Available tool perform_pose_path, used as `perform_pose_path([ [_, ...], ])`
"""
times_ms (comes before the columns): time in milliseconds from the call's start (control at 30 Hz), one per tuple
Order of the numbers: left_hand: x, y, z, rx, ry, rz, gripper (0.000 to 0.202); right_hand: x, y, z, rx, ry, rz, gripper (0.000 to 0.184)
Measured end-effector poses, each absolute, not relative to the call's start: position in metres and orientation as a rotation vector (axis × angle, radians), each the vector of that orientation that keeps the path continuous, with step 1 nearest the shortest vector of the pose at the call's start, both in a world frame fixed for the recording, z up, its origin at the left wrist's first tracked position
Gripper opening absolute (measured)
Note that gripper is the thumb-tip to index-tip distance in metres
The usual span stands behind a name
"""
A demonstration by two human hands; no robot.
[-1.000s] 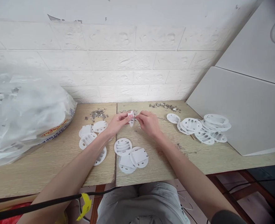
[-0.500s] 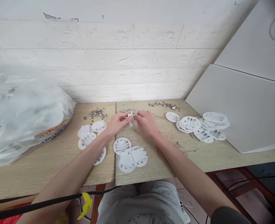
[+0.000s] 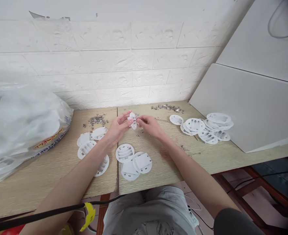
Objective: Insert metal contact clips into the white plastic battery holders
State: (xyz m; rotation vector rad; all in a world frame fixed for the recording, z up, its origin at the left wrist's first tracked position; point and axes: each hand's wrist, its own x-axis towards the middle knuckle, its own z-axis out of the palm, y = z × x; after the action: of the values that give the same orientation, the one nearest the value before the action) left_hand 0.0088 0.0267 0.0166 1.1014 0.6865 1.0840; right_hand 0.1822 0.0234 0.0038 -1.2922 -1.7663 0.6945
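Note:
My left hand (image 3: 120, 129) pinches a round white plastic battery holder (image 3: 133, 121) on edge above the table, its slotted face turned toward the right. The fingertips of my right hand (image 3: 148, 125) are closed together at the holder's right side; what they hold, if anything, is too small to make out. Below the hands lie more white discs of the same kind, one (image 3: 125, 153) with battery slots upward and one (image 3: 142, 162) with its flat side upward. Behind my right hand a thin metal rod (image 3: 162, 119) reaches toward a disc (image 3: 176, 119).
Small metal pieces lie in piles, at the left (image 3: 98, 120) and the back (image 3: 168, 107). Discs are heaped at the right (image 3: 218, 122) and left (image 3: 86, 149). A stuffed clear plastic bag (image 3: 26, 127) fills the left side. A white panel (image 3: 251, 107) stands right; a black cable (image 3: 48, 212) crosses in front.
The holder has turned so that more of its slotted face shows. My right hand has opened up slightly away from it, fingertips still at its side. The whole view has shifted a little.

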Motion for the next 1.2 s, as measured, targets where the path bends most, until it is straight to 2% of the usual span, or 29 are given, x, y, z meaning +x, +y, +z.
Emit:
perform_pose_path([
  [100,0.008,0.027,0.018,1.095,0.680,1.095,0.053,0.178,0.024,-0.001,-1.242,-1.672,0.784,0.030],
  [233,0.007,0.028,0.018,1.237,0.708,1.130,0.043,0.173,0.021,-0.001,-1.216,-1.530,0.819,0.030],
  [500,-0.005,0.032,0.016,2.238,0.915,1.283,0.009,0.169,0.010,0.005,-1.137,-1.866,0.127,0.015],
  [700,-0.011,0.034,0.015,2.537,0.955,1.370,0.006,0.168,0.008,0.002,-0.990,-2.028,-0.074,0.020],
  [933,-0.012,0.031,0.017,2.658,0.918,1.359,0.009,0.169,0.005,0.005,-0.987,-2.017,-0.083,0.022],
  [1200,-0.010,0.028,0.023,2.587,1.122,1.215,0.013,0.181,-0.001,0.032,-1.081,-1.782,0.222,0.017],
])
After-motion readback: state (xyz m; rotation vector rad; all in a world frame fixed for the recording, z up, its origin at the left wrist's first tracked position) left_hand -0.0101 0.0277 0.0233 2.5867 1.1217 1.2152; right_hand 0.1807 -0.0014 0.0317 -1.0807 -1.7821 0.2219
